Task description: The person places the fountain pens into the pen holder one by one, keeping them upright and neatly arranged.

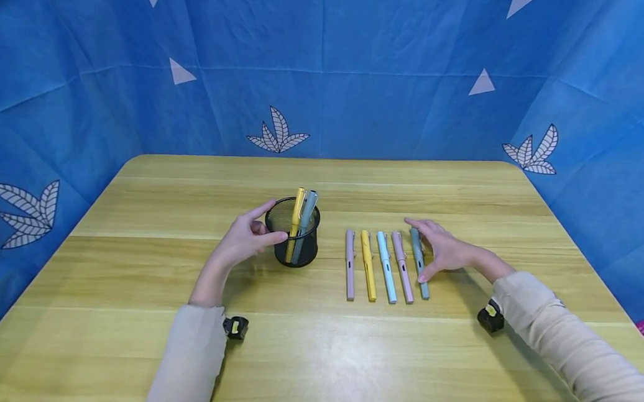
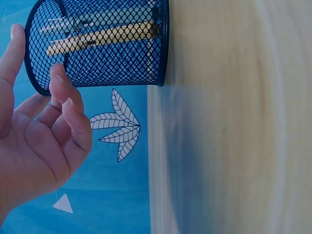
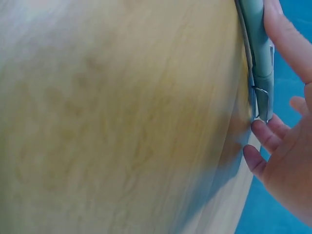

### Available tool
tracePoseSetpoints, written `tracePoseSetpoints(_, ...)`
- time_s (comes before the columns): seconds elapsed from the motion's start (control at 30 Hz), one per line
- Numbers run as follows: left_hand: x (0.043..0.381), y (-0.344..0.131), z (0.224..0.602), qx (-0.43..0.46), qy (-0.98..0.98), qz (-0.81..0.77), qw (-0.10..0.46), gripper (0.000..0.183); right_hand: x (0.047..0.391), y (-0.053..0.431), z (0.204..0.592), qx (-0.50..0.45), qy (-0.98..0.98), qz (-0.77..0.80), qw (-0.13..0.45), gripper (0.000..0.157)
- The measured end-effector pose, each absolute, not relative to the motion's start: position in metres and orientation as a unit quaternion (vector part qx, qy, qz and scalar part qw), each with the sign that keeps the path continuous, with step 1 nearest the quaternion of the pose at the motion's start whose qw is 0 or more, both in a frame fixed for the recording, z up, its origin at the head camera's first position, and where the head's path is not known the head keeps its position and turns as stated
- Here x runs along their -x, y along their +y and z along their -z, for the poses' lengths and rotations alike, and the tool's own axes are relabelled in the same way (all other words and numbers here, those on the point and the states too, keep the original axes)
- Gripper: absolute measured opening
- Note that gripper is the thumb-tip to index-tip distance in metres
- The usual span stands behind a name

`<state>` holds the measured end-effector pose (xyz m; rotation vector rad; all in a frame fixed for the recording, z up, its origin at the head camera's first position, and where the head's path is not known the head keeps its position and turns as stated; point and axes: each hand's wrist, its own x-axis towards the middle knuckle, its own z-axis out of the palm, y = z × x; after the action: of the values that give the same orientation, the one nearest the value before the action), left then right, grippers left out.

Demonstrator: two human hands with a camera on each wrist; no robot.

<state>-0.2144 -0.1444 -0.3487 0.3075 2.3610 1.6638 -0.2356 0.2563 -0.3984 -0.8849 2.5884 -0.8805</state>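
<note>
A black mesh pen holder [image 1: 297, 252] stands upright with a yellow pen [image 1: 298, 206] and a grey-blue pen [image 1: 309, 211] in it. My left hand [image 1: 244, 236] holds its rim from the left, index finger at the far side and thumb at the near side; the other fingers are curled in the left wrist view. At the right end of a row of pens, a teal-grey pen [image 1: 419, 263] lies on the table. Over it, my right hand [image 1: 443, 248] has the thumb by the lower part and fingers around the clip end [image 3: 263, 100], touching it loosely.
Left of the teal-grey pen lie a light purple pen [image 1: 350, 264], a yellow pen [image 1: 368, 266], a light blue pen [image 1: 386, 268] and a pinkish-purple pen [image 1: 402, 267], close together and parallel. The wooden table [image 1: 333, 362] ends before a blue patterned cloth [image 1: 390, 47].
</note>
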Motion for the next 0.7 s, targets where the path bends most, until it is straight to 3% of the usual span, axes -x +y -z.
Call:
tracePoseSetpoints(0.5,0.2179,-0.1456,0.3552,-0.105,0.811,-0.565,0.11,0.075,0.2357,0.2582,0.3921,0.206,0.883,0.389,0.164,0.069)
tracePoseSetpoints(0.7,0.2173,-0.1459,0.3555,-0.11,0.807,-0.57,0.108,0.075,0.2336,0.2557,0.3891,0.18,0.879,0.408,0.167,0.067)
